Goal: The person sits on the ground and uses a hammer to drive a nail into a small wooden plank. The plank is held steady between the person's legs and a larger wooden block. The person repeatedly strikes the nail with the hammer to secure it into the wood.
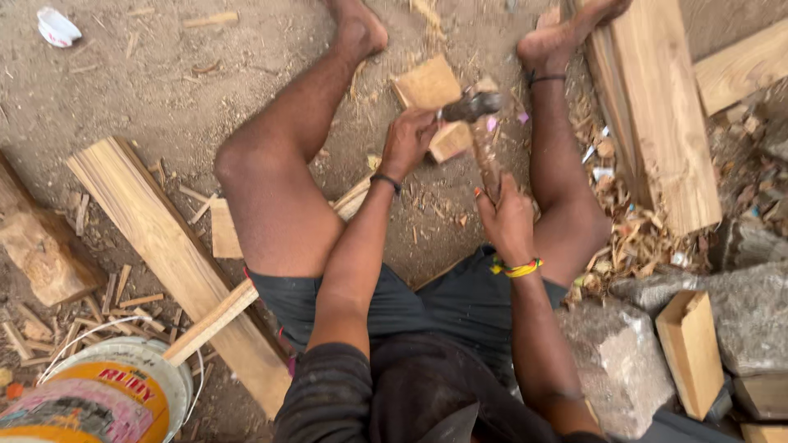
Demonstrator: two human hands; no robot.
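A person sits on the dirt floor [164, 98] with legs spread around a small wooden block [450, 141]. Left of the block lies a long pale plank [156, 238], with wood chips [98, 312] and a paint bucket [115, 394] beyond it. Right of the block a broad board [657, 115] lies under one foot, with shavings [632, 238], grey stones [624, 361] and a short offcut [694, 349] nearer the viewer. A second block [427, 82] sits just behind. The left hand [408, 139] presses its fingers closed on the pale, squarish block, steadying it on the ground. The right hand [507, 220] is wrapped tight around the handle of a hammer [480, 131], whose dark head hangs just above the block.
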